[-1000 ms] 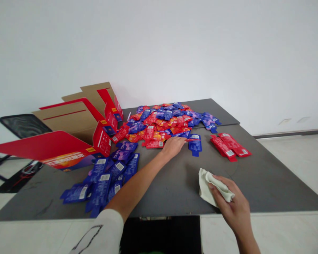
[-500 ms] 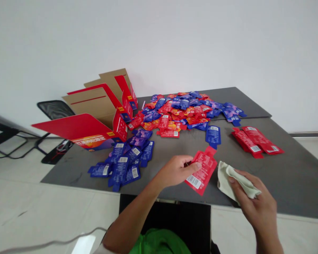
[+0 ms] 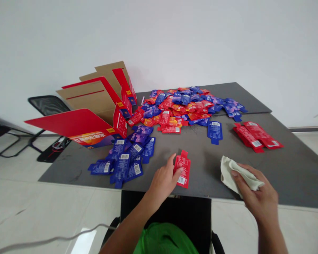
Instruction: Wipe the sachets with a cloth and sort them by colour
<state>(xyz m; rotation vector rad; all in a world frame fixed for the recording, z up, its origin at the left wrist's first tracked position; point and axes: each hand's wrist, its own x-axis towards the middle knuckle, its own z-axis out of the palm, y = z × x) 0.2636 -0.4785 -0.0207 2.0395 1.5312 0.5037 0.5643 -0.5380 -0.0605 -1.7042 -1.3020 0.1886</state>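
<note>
A red pouch (image 3: 183, 170) with a barcode lies on the table close to its front edge. My left hand (image 3: 163, 181) is at the pouch's left side, thumb resting over its face and index finger stretched out beside it; the fingers are apart, not wrapped round it. My right hand (image 3: 257, 194) grips a folded pale cloth (image 3: 231, 178) above the table, to the right of the pouch. Behind the red pouch lies a single blue pouch (image 3: 215, 131).
Blue pouches (image 3: 122, 165) are heaped at front left. A large mixed pile of red and blue pouches (image 3: 175, 106) covers the back. Several red pouches (image 3: 259, 135) lie at right. Opened red cardboard boxes (image 3: 95, 123) stand along the left of the grey table (image 3: 288, 176).
The red pouch has gone from my left hand's grip down onto the table, further left. My left hand's fingers have spread. My right hand still holds the cloth, nearly unmoved.
</note>
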